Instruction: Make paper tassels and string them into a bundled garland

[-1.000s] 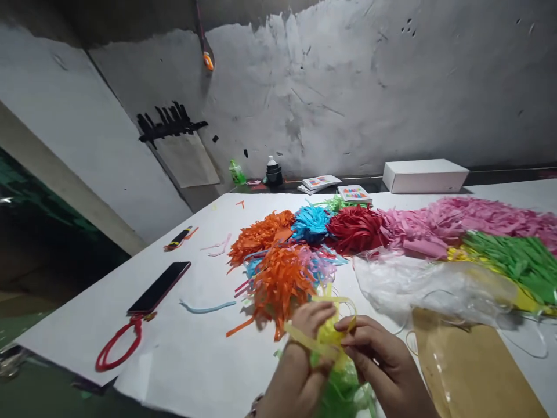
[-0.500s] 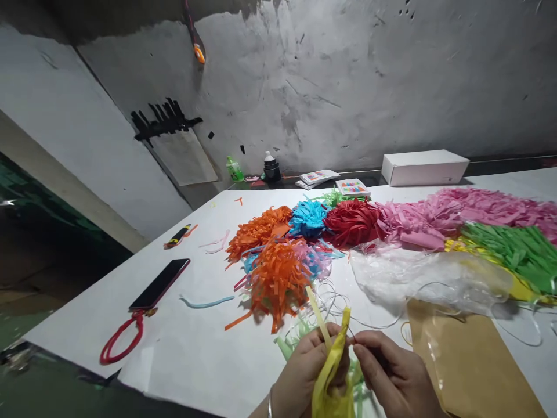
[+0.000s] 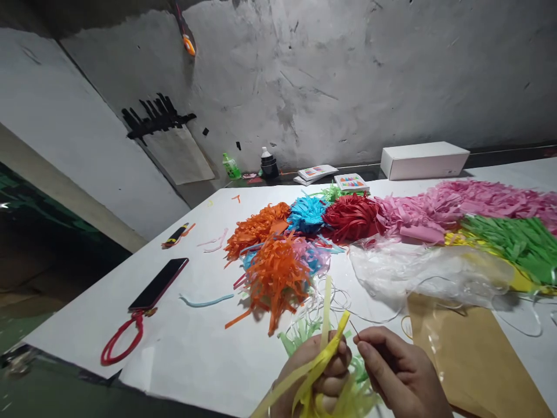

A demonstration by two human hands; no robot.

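Observation:
At the near edge of the white table (image 3: 195, 354), my left hand (image 3: 319, 371) is closed round a bunch of yellow paper strips (image 3: 319, 354) that stick up and trail down past my wrist. Light green strips (image 3: 300, 337) lie under and beside it. My right hand (image 3: 391, 366) pinches a thin needle (image 3: 354, 329) between thumb and forefinger, its tip pointing at the yellow strips, a short gap away. Thin white thread (image 3: 339, 302) loops on the table just beyond both hands.
Fringed paper bunches lie across the table: orange (image 3: 274, 273), blue (image 3: 307, 212), red (image 3: 350, 216), pink (image 3: 456, 203), green (image 3: 513, 241). A clear plastic bag (image 3: 418, 270) and brown paper (image 3: 470, 360) sit at right. A phone (image 3: 159, 283) with red cord lies left; a white box (image 3: 424, 159) stands behind.
The yellow strips have dropped from a loop held high to a bunch gripped lower in my left hand. My right hand has let go of them and now pinches the needle.

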